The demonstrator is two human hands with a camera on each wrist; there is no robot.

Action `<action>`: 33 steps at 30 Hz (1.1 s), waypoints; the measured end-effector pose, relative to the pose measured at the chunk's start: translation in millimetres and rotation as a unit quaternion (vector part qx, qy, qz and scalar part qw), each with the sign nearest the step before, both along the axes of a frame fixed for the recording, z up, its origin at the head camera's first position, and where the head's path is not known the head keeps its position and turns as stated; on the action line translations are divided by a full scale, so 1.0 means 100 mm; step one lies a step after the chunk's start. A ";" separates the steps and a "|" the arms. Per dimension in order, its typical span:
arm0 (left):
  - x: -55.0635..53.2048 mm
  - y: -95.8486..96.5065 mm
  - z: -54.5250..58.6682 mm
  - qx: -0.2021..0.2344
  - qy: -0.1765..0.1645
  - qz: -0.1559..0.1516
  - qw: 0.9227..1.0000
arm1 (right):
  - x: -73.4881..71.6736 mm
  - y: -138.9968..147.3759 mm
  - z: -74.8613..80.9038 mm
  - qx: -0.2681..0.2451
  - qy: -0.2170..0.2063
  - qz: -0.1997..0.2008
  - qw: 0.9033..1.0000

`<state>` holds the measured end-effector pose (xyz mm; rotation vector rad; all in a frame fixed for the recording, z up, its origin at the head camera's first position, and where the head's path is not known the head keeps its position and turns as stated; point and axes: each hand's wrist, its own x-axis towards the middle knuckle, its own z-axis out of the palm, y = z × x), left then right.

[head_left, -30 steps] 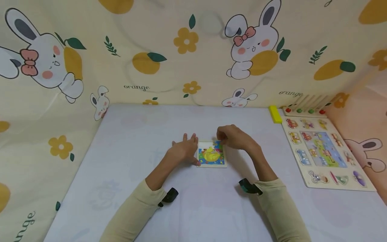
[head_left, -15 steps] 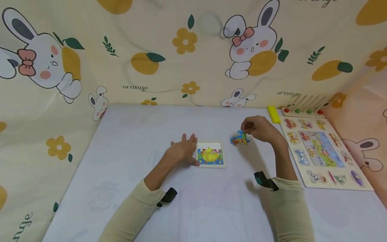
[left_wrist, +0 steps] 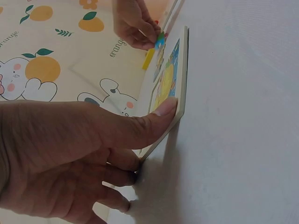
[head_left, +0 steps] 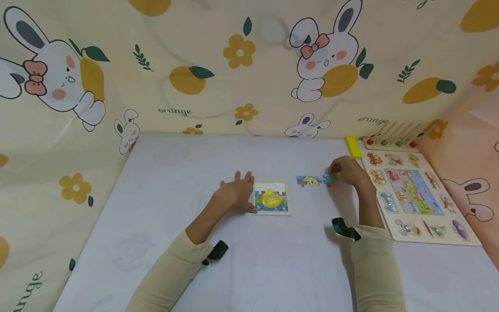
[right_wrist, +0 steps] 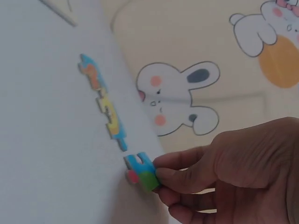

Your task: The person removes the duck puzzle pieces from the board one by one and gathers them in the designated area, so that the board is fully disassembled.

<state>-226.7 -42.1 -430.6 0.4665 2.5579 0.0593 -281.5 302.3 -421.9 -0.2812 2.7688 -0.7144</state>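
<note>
A small framed jigsaw puzzle [head_left: 273, 186] with a yellow duck picture lies on the white table; its far strip is bare white. My left hand [head_left: 235, 193] rests at the frame's left side, fingers spread, and the thumb [left_wrist: 166, 108] presses the near left corner. To the right of the frame lie two joined puzzle pieces, an orange-and-blue one [head_left: 302, 180] and a yellow one [head_left: 313, 180]. My right hand [head_left: 347, 171] pinches a blue and green puzzle piece [right_wrist: 142, 170] between thumb and fingers, at the right end of that row, a narrow gap apart.
At the right stands a large wooden peg puzzle board [head_left: 415, 190] with vehicle pictures. Behind it are a rack with red and green beads [head_left: 391, 144] and a yellow block [head_left: 353, 147]. A rabbit-patterned cloth [head_left: 241, 78] hangs along the table's back edge.
My right hand has lifted the top-row pieces out of the frame and moved right with them. Two now lie on the table; one stays pinched, pulled apart from them. The left hand stays put.
</note>
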 end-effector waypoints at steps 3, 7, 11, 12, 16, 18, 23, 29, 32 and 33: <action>-0.01 0.02 0.00 -0.001 0.000 0.000 1.000 | -0.01 0.02 -0.01 0.007 0.001 0.002 1.000; -0.02 0.02 0.01 0.000 0.004 -0.002 1.000 | 0.00 0.03 0.05 0.030 -0.005 -0.007 1.000; -0.01 0.03 0.00 -0.001 0.003 -0.003 1.000 | 0.02 0.06 0.06 0.042 -0.039 -0.002 0.998; -0.01 0.03 0.00 -0.002 0.002 -0.002 1.000 | 0.01 0.06 0.06 0.043 -0.045 0.002 0.998; -0.01 0.02 0.00 -0.008 0.002 0.002 1.000 | 0.01 0.04 0.02 0.039 -0.047 0.023 0.998; -0.01 0.00 0.00 -0.009 0.005 0.002 1.000 | 0.01 0.03 0.02 0.036 -0.044 0.029 0.998; 0.00 -0.01 0.00 -0.003 0.015 0.001 1.000 | 0.01 0.01 0.05 0.030 -0.042 0.037 0.998; 0.00 0.00 -0.01 -0.002 0.007 0.004 1.000 | 0.02 -0.01 0.06 0.038 -0.050 0.042 0.997; 0.00 0.00 -0.01 -0.004 0.004 0.003 1.000 | 0.02 -0.01 0.06 0.042 -0.054 0.042 0.997; 0.00 0.00 -0.01 -0.005 0.005 0.003 1.000 | 0.02 -0.01 0.06 0.043 -0.055 0.041 0.997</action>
